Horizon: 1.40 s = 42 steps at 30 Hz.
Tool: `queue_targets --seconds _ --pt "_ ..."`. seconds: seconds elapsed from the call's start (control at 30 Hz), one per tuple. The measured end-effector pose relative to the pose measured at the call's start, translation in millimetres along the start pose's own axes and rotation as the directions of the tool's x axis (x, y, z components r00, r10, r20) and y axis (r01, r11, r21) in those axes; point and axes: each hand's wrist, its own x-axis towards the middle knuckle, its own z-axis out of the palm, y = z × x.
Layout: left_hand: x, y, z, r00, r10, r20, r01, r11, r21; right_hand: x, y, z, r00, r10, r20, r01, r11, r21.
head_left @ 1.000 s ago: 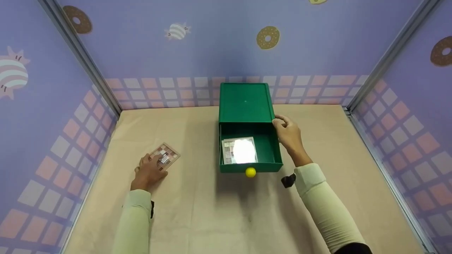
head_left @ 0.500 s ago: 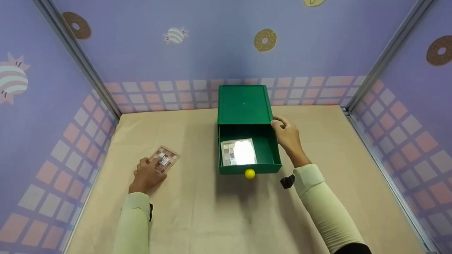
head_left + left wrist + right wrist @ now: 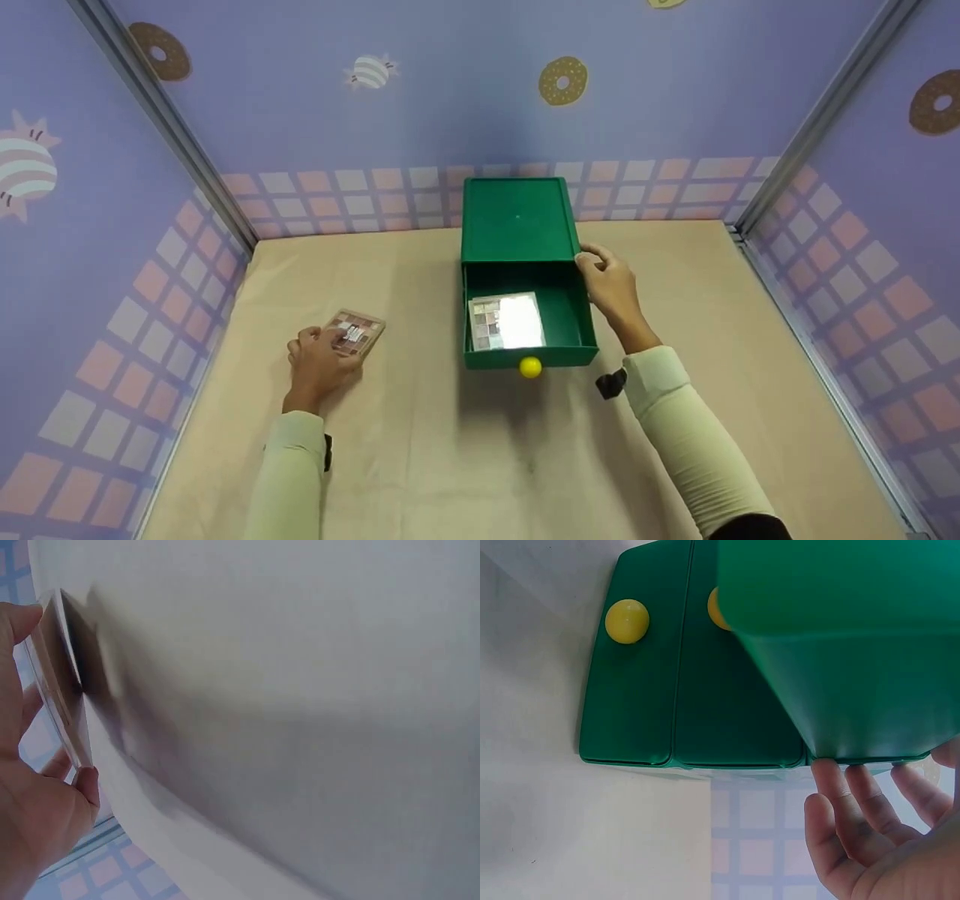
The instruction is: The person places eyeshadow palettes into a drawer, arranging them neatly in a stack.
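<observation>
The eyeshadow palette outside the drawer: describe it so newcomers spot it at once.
Find the green drawer unit at the back of the table. To its left, the person's left hand grips a checkered eyeshadow palette. Unlike the palette in the open drawer, this one is hand-held.

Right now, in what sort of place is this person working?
Probably a staged booth: candy-and-doughnut-print walls on three sides, grey, metal-looking corner posts, and a beige, cloth-like work surface.
</observation>
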Motion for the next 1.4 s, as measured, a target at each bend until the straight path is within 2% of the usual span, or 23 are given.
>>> queue_targets --seconds 0.33,0.5,0.67,0.9,1.07,1.23,1.4 --pt "2.0 12.2 -1.1 0.997 0.034 -0.071 -0.038 0.998 -0.059 0.4 0 0 1.0 -0.002 -0.006 0.002 1.0 -0.02" --pt "5.7 23.6 -4.8 0.992 0.084 -0.094 -0.092 0.991 -0.093 0.2 -1 0 1.0 0.001 -0.01 -0.001 0.999 -0.032" --pt "7.0 40.5 -10.9 0.981 0.144 -0.131 -0.16 0.979 -0.127 0.3 -1 0 1.0 0.0 -0.012 -0.001 0.999 -0.034" --pt "7.4 68.6 -21.4 0.953 0.239 -0.185 -0.269 0.949 -0.162 0.4 -1 1 1.0 0.002 -0.01 -0.002 1.0 -0.02" --pt "4.5 89.6 -28.9 0.927 0.297 -0.229 -0.344 0.917 -0.202 0.1 0 0 1.0 0.011 0.0 -0.011 1.0 -0.017" --pt "-0.7 111.1 -37.3 0.892 0.357 -0.278 -0.424 0.873 -0.241 0.4 0 -1 1.0 0.002 0.001 -0.002 1.0 -0.02" --pt "-9.5 136.2 -46.3 0.854 0.432 -0.291 -0.507 0.817 -0.274 0.0 1 -1 1.0 -0.004 0.006 0.004 1.0 -0.011"
